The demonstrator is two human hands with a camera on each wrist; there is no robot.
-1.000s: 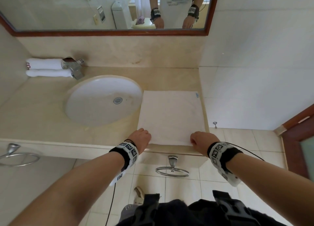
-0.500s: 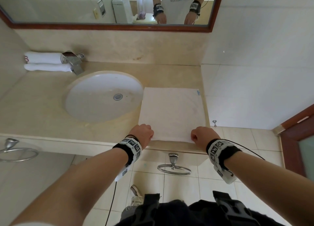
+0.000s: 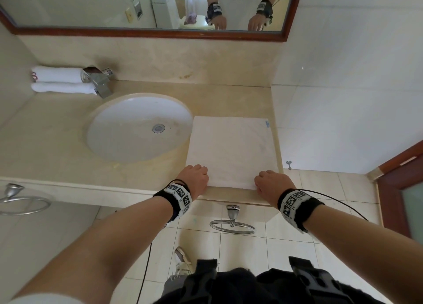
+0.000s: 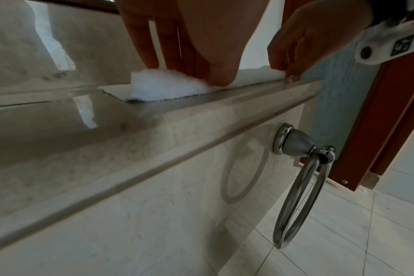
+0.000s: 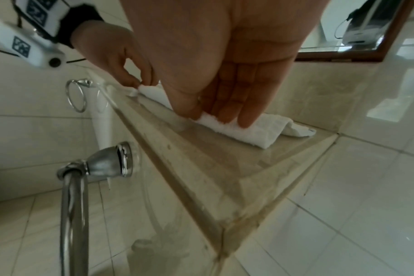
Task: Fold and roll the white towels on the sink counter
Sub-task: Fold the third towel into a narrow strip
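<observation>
From the head view, the white towel (image 3: 231, 150) lies flat on the right end of the surface (image 3: 57, 143), its left edge just beside the rim of the sink (image 3: 137, 130) and its right edge near the surface's end by the tiled wall (image 3: 343, 86). Its near edge sits just back from the surface's front lip, leaving a narrow bare strip there. Bare surface lies beyond the towel up to the backsplash. Two rolled towels (image 3: 59, 80) lie at the far left beside the faucet (image 3: 97, 80). The left hand (image 3: 194, 178) grips the towel's near left corner and the right hand (image 3: 272, 182) the near right corner, both with fingers curled under.

From the left wrist view, the left hand (image 4: 177, 37) has its fingers (image 4: 144, 46) down on the towel (image 4: 163, 85) and the thumb at its edge, bunching the corner up off the surface (image 4: 83, 130). The right hand (image 4: 307, 37) pinches the far corner. A towel ring (image 4: 300, 196) hangs under the front lip.

From the right wrist view, the right hand (image 5: 225, 65) pinches the lifted edge of the towel (image 5: 260, 130) between thumb and fingers; the left hand (image 5: 111, 56) pinches the other corner. The surface (image 5: 213, 168) ends at the wall just beyond.
</observation>
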